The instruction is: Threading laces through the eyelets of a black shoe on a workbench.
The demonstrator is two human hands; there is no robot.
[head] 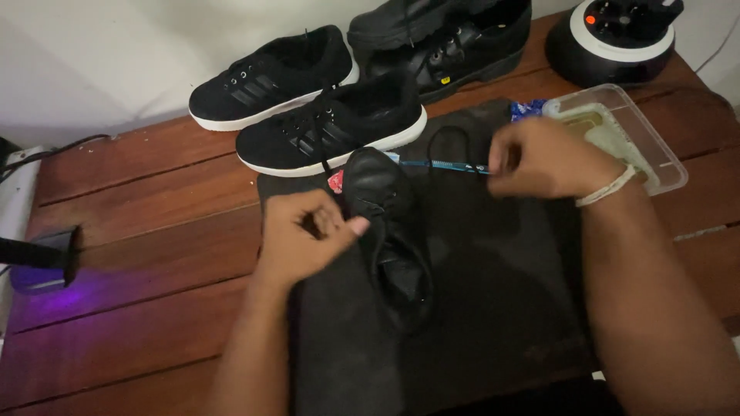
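A black leather shoe (389,231) lies on a dark mat (478,308) in the middle of the wooden table. My left hand (304,235) pinches the shoe's near edge by the eyelets. My right hand (543,158) is closed on the end of a black shoelace (447,137) that loops up from the shoe. A thin blue stick-like thing (439,164) runs from the shoe's toe to my right fingers. A small red tag (336,182) shows beside the toe.
Two black sneakers with white soles (308,100) stand behind the mat, and a pair of black work shoes (447,38) farther back. A clear plastic tray (640,135) sits at right, a round black-and-white device (617,38) behind it. A purple-lit gadget (42,258) is at left.
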